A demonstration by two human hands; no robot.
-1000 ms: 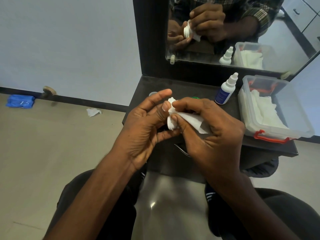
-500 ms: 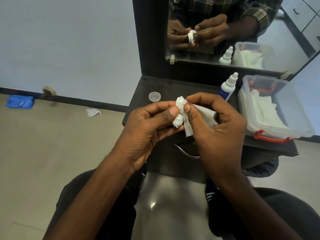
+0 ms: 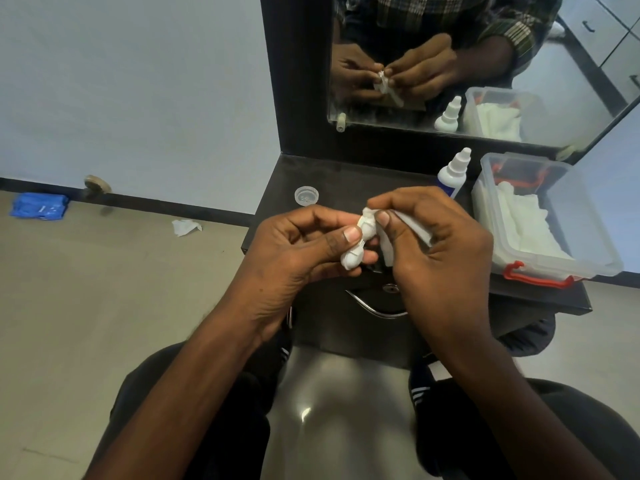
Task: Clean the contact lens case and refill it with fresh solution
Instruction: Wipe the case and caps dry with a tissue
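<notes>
Head camera: a white contact lens case (image 3: pixel 358 245) is held in the air above the near edge of a dark vanity table (image 3: pixel 277 202), gripped in the left hand (image 3: pixel 298 251) with the thumb pressed on its side and the fingers curled beneath it. A white tissue (image 3: pixel 388 244) is pinched against the upper well of the case by the thumb and forefinger of the right hand (image 3: pixel 440 251), its loose end trailing down between the hands. Whether anything lies inside the wells cannot be told, as they are covered by fingers and tissue.

On the table, far and left of the hands, a small clear cap (image 3: pixel 306 195) is seen lying open side up. Far and right of the hands, a white solution bottle (image 3: pixel 453 174) with a blue label is stood upright, its nozzle capped. Just beside it to the right, a clear plastic box (image 3: pixel 588 237) with red clasps is set without a lid; folded white tissues (image 3: pixel 519 223) are held inside it. Hands, bottle and box are reflected in the mirror (image 3: pixel 571 81) at the far side of the table.

On the floor to the left, a crumpled white scrap (image 3: pixel 185 226) and a blue packet (image 3: pixel 38 206) are seen near the wall.
</notes>
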